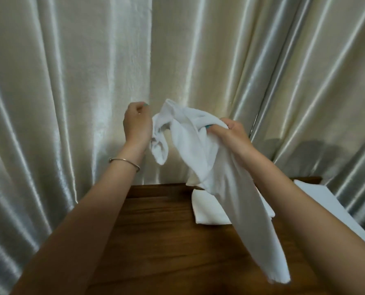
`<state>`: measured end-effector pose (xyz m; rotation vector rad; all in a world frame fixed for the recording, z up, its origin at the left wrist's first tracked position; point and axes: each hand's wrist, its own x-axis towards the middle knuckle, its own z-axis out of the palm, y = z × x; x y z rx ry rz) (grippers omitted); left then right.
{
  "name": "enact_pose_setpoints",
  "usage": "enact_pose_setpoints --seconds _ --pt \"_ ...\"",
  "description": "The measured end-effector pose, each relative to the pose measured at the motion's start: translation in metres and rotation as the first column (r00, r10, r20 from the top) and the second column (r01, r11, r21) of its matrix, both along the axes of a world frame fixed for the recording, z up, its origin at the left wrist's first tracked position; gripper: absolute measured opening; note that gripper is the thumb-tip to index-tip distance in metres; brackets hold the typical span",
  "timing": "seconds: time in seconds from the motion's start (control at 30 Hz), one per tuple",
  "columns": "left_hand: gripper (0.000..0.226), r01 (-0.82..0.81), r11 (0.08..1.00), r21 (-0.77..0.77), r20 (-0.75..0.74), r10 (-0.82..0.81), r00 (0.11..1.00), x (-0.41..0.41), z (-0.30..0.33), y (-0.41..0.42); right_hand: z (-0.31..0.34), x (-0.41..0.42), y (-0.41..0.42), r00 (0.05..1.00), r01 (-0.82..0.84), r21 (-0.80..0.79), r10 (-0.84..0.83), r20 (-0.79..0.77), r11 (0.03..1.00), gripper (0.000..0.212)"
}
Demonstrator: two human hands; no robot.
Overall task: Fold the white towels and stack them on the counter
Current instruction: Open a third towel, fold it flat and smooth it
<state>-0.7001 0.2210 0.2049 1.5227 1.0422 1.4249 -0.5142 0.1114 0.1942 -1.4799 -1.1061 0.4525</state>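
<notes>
Two bare hands are raised in front of a pale, shiny curtain [71, 81] that fills the whole background in long folds. The right hand [228, 133] has a closed grip on a bunched white towel [209, 167], fingers wrapped into the cloth near its top. From there the towel hangs down in a long twisted length, its frayed lower end dangling low over the wooden worktop [156, 241]. The left hand [137, 122] is curled shut just beside the towel's upper left corner; it seems to pinch an edge of the cloth, though the contact is hidden behind the fist, so I cannot tell for sure. A thin metal bracelet [124, 161] sits on the left wrist.

On the worktop, behind the hanging cloth, lies a folded white towel [209, 211], flat and partly covered by the one in the air. Further right, near the curtain, another flat white piece [317, 201] rests on the worktop, largely hidden by the right forearm. Both forearms cross the lower part of the view and block much of the worktop's near edge.
</notes>
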Motion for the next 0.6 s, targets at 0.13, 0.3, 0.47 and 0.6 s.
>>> enact_pose_setpoints --seconds 0.13,0.3,0.47,0.6 --pt "0.017 0.283 0.934 0.219 -0.074 -0.273 0.959 0.016 0.016 -0.033 -0.001 0.004 -0.005 0.999 -0.051 -0.069 0.05 -0.023 0.996 0.036" --pt "0.049 0.62 0.781 0.079 -0.608 -0.455 0.65 0.028 -0.013 -0.048 -0.004 0.003 -0.016 0.989 -0.139 -0.119 0.132 -0.063 0.983 0.031" --pt "0.103 0.759 0.65 -0.02 -0.528 -0.652 0.544 0.027 -0.02 -0.061 -0.002 0.016 -0.03 0.969 -0.083 -0.077 0.063 -0.239 0.994 0.011" --pt "0.099 0.825 0.553 0.118 -0.528 -0.669 0.524 0.028 -0.015 -0.073 -0.004 0.035 -0.036 0.861 -0.15 -0.026 0.118 -0.495 0.988 0.029"
